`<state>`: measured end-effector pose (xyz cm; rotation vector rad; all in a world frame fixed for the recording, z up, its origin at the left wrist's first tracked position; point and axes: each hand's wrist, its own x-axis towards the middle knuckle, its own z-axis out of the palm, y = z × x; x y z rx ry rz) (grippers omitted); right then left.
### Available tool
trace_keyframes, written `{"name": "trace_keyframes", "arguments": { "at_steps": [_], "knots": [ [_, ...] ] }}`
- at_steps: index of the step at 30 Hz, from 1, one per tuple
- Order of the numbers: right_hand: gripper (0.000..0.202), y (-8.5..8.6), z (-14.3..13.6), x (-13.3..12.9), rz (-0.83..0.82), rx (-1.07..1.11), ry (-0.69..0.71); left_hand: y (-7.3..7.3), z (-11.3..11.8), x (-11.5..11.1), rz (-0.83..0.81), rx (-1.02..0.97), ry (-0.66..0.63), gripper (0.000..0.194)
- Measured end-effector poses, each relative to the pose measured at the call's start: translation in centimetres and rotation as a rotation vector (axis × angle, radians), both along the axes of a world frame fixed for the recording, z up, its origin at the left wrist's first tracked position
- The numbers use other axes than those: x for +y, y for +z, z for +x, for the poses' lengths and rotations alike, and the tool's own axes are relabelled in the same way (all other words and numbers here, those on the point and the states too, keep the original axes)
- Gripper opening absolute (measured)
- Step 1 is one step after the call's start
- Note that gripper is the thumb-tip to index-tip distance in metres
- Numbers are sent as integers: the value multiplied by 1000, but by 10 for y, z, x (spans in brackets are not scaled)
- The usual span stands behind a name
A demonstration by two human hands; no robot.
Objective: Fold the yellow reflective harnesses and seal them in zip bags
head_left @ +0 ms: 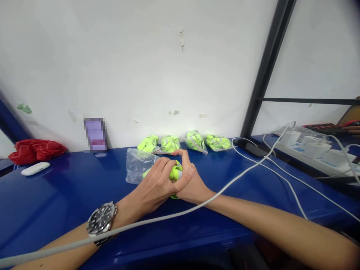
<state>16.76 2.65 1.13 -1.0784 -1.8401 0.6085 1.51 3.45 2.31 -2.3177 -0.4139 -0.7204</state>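
Note:
A bundle of neon yellow-green fabric with a grey stripe (pixel 176 172) is squeezed between my two hands above the blue table. My left hand (pixel 157 182), with a watch on its wrist, wraps over its left side. Around the right side of the bundle curls my right hand (pixel 191 180), fingers bent. A clear plastic bag (pixel 137 165) spreads out to the left of the bundle, partly under my left fingers; some yellow-green fabric shows at its right part. How much of the bundle is inside the bag is hidden by my hands.
Several bagged yellow-green bundles (pixel 195 140) line the wall at the back of the blue table (pixel 112 191). At left are a phone (pixel 96 135), a red bag (pixel 38 150) and a white case (pixel 35 168). A white cable (pixel 225 187) crosses over my forearms; chargers (pixel 317 148) stand right.

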Motion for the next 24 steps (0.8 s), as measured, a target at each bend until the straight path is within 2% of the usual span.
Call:
{"name": "trace_keyframes", "arguments": {
  "at_steps": [3, 5, 7, 9, 11, 13, 19, 24],
  "knots": [
    [68, -1, 7, 9, -39, 78, 102, -5, -5, 8, -95, -65, -48, 68],
    [61, 2, 13, 12, -100, 147, 251, -7, -10, 14, -150, -130, -63, 71],
    [59, 5, 17, 12, -163, 194, 394, -9, -17, 19, -168, -232, -67, 81],
    [57, 8, 19, 11, -168, 198, 452, -11, -23, 24, -185, -322, -67, 96],
    [51, 8, 19, 11, -111, 175, 439, -13, -28, 27, -224, -354, -78, 107],
    [41, 7, 18, 10, -38, 158, 414, -14, -30, 28, -275, -363, -94, 110],
    [17, -7, 12, 6, 159, 118, 274, -11, -22, 20, -273, -348, -146, 94],
    [25, -17, 10, 5, 273, -105, 304, -8, -19, 11, -136, -147, -17, 88]
  ]
}}
